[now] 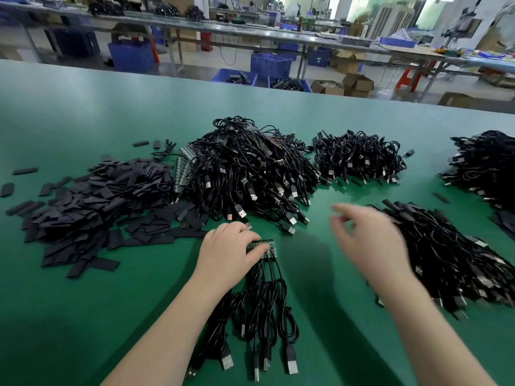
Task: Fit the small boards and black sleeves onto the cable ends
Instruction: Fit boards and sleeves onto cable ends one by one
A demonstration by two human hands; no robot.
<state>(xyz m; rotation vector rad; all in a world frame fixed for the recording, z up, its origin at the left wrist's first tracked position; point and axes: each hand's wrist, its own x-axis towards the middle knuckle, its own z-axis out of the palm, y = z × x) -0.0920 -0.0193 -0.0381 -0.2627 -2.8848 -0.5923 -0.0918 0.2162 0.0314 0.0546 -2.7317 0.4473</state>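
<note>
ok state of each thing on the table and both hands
left hand: gripping the board strip
board strip: flat on table, cables attached
cables: lying toward the person, plugs nearest
right hand: blurred, above table, holds nothing visible
sleeves: loose heap, left
cable pile: tangled heap, centre

Strip of small green boards (pixel 264 247) flat on green table, joined to a bunch of black USB cables (pixel 262 316) trailing toward viewer, heap of flat black sleeves (pixel 92 201) at left, tangled cable pile (pixel 248 168) behind.
</note>
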